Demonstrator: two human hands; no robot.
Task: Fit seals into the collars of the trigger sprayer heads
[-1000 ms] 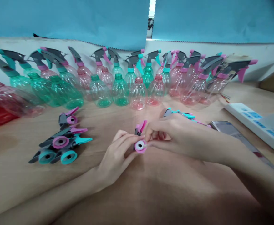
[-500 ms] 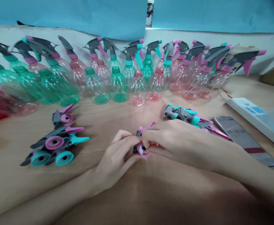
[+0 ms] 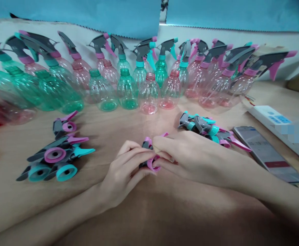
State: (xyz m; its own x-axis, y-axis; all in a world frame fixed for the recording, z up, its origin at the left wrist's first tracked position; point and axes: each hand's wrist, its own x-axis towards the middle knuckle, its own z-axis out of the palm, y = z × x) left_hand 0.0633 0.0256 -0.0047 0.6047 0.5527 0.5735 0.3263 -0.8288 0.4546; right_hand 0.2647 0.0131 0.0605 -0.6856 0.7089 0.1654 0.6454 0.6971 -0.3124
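My left hand [image 3: 125, 174] is closed around a grey and pink spray trigger head [image 3: 154, 164], held low over the table. Its pink collar faces me, and its pink lever shows above the fingers. My right hand [image 3: 187, 153] has its fingertips pressed together on the collar from the right; what lies inside the collar is hidden by them. Left of my hands lies a pile of trigger heads [image 3: 55, 154] with pink and teal collars, several turned toward me. Another pile of trigger heads [image 3: 202, 125] lies just beyond my right hand.
Along the back stand open green bottles [image 3: 128, 90] and pink bottles [image 3: 150, 94], with capped spray bottles [image 3: 208, 68] among and behind them. At the right are a phone [image 3: 269, 153] and a white power strip [image 3: 280, 123]. A blue cloth [image 3: 88, 17] hangs over the wall.
Both hands and the spray trigger head have shifted slightly left. My right fingertips now cover the collar's opening, where a white disc with a dark centre showed before. The view has tilted slightly.
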